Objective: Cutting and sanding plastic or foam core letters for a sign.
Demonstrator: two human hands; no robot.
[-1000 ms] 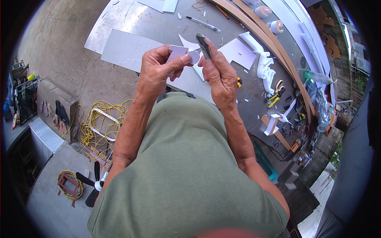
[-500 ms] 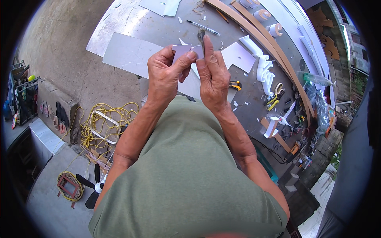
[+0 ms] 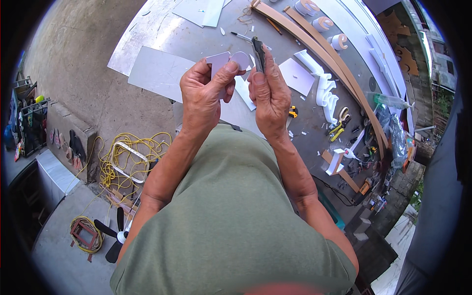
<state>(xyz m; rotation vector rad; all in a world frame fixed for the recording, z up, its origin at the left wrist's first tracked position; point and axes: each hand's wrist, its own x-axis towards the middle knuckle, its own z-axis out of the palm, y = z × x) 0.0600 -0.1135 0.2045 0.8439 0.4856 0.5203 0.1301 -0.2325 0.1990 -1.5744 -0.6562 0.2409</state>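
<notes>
Your left hand (image 3: 203, 96) pinched white cut piece (image 3: 219, 62) between thumb and fingers, above counter (image 3: 280, 45). Your right hand (image 3: 271, 96) clasped dark strip (image 3: 258, 53) upright, thumb against fingers. Change noted: strip, close against piece's rounded end moments earlier, stood apart. Judged: edge work interrupted between strokes. Yellow-black knife (image 3: 293, 111) lay beside right hand.

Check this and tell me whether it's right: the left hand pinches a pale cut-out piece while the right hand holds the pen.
Not quite: the right hand holds a dark strip, not the pen, which lies on the table, as the head view shows. The left hand does pinch a pale cut-out piece.
</notes>
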